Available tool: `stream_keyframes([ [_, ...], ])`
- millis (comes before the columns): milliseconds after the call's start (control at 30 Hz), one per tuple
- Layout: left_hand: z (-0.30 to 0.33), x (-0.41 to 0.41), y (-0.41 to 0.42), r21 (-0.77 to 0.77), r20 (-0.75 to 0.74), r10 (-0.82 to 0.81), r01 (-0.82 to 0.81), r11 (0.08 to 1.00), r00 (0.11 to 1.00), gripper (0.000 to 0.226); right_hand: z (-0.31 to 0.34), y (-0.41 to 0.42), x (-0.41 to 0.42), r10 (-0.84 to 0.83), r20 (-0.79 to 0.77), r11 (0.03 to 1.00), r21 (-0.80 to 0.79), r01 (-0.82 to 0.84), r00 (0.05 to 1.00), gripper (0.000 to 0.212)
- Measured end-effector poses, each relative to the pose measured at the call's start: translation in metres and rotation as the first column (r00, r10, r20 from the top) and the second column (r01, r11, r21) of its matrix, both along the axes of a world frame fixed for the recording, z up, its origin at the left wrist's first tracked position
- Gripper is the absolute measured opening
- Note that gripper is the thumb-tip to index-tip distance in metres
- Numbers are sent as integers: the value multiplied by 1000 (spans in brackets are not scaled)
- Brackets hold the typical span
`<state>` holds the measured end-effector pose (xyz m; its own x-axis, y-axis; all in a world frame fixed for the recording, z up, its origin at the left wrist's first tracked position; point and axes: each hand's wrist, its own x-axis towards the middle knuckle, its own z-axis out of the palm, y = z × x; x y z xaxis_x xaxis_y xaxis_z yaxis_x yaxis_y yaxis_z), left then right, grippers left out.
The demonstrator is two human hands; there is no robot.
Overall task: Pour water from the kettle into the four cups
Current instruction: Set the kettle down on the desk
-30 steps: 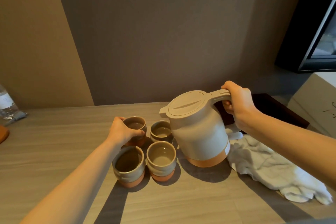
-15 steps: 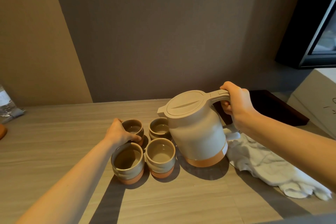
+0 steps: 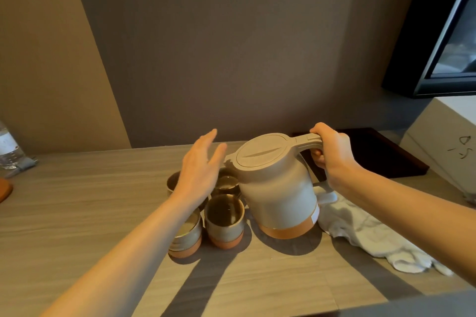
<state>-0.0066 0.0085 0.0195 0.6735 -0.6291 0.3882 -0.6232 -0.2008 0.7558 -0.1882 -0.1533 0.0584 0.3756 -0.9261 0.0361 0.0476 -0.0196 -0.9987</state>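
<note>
Here, left hand (image 3: 199,175): fingers straight, holding nothing, hovering above the cups beside the spout.
Cups: four grey glazed ceramic cups with terracotta bases (image 3: 224,219) clustered left of the kettle; fill levels unclear, two partly hidden.
Kettle: beige plastic kettle with orange base (image 3: 277,188), upright, apparently on the table.
Right hand (image 3: 332,153): curled around kettle handle.
Progress: cannot tell whether pouring is done.

Left hand (image 3: 199,171): raised, fingers straight and together, thumb apart, palm turned rightward, holding nothing. Left forearm: bare, running from lower left up to the wrist. Right hand (image 3: 332,153): fingers curled in a grip, thumb on top. Right forearm: bare, entering from the right edge.
</note>
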Motion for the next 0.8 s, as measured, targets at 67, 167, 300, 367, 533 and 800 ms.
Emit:
stream_keyframes([
  [67, 5, -21, -6, -27, -105, -41, 38, 999, 994, 55, -3, -1, -3, -7, 12, 1000, 15, 7, 1000, 26],
  [167, 5, -42, -16, -16, -333, -14, 10, 1000, 943, 64, -8, -3, -6, -25, 45, 999, 24, 24, 999, 26],
  [300, -4, -54, -28, -31, -651, 3, -31, 999, 759, 69, -13, -8, -11, -44, 85, 999, 35, 41, 995, 27],
  [367, -9, -57, -34, -47, -755, -11, -37, 998, 656, 66, -17, -11, -13, -50, 97, 998, 48, 46, 994, 25],
  [533, -22, -59, -47, -80, -875, -48, -46, 996, 482, 65, -28, -15, -15, -66, 142, 993, 105, 52, 988, 23],
  [800, -36, -60, -61, -30, -845, 13, -71, 997, 535, 37, -63, -14, -20, -133, 214, 969, 235, 81, 968, 28],
])
